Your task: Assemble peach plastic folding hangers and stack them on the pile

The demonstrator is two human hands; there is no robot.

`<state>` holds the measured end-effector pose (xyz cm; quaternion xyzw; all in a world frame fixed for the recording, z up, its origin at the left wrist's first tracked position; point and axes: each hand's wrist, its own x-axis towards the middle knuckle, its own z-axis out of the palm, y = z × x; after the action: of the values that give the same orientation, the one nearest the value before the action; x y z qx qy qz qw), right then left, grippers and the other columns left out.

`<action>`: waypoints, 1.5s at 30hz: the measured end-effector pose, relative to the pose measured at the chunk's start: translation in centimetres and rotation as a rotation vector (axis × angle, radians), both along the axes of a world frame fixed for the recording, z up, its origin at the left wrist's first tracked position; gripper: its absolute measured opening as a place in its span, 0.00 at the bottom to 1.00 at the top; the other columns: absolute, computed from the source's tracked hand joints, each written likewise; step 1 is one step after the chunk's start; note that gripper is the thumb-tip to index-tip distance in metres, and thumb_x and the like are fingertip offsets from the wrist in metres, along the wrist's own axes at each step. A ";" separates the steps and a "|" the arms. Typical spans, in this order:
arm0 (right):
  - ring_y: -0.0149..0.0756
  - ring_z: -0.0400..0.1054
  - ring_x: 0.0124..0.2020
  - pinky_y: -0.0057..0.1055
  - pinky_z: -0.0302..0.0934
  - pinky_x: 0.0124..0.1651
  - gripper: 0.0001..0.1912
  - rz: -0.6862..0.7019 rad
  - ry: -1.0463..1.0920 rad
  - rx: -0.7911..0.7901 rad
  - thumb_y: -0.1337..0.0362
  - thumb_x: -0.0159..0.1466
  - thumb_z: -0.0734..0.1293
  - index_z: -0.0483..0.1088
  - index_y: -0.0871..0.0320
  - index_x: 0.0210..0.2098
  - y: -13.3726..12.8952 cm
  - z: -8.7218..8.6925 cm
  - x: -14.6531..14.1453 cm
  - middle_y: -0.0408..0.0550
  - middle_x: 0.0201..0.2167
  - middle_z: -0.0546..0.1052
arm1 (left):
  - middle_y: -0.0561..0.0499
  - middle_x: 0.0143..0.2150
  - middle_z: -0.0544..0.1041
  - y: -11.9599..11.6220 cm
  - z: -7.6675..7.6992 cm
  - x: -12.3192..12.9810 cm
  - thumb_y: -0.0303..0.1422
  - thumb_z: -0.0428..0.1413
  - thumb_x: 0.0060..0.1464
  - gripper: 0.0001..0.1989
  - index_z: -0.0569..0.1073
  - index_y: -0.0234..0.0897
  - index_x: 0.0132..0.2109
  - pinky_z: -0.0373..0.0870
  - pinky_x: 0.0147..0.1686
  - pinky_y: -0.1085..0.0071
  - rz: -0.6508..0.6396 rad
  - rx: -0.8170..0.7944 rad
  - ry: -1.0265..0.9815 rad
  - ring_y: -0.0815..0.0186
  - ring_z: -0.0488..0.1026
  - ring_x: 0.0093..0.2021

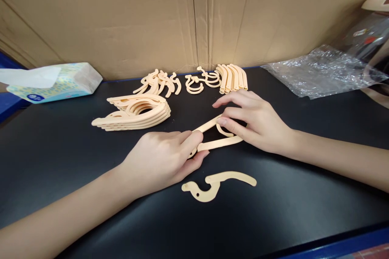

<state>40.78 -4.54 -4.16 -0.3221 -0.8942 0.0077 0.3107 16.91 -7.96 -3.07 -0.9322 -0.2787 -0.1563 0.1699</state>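
Note:
My left hand (pixel 162 153) is closed round the jointed left end of a cream plastic folding hanger (pixel 220 143). At its other end, the thumb and fingers of my right hand (pixel 258 119) grip the hanger by its curved hook, with the index finger raised off it. The two arms of the hanger lie folded nearly side by side; both ends are partly hidden by my fingers. Just below my hands, a loose hanger piece (pixel 204 195) with a curved arm and a small hole rests on the black table (pixel 170 230).
Stacked folded hangers (pixel 136 121) lie behind my left hand. Farther back are loose curved parts (pixel 161 83), hooks (pixel 194 87) and a row of arms (pixel 232 77). A tissue pack (pixel 60 81) sits left, clear plastic bags (pixel 322 73) right. Cardboard (pixel 121 16) walls the back.

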 end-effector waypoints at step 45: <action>0.39 0.69 0.43 0.40 0.62 0.48 0.12 -0.020 -0.033 -0.077 0.64 0.69 0.63 0.79 0.58 0.40 -0.1 -0.1 -0.3 0.52 0.42 0.75 | 0.55 0.30 0.68 0.7 -0.2 -0.3 0.40 0.54 0.65 0.12 0.68 0.35 0.38 0.55 0.26 0.72 -0.164 -0.326 -0.111 0.67 0.63 0.32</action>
<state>40.50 -4.62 -4.30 -0.3429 -0.8949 0.0337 0.2835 16.61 -7.23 -3.26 -0.9570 -0.2322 -0.1734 -0.0122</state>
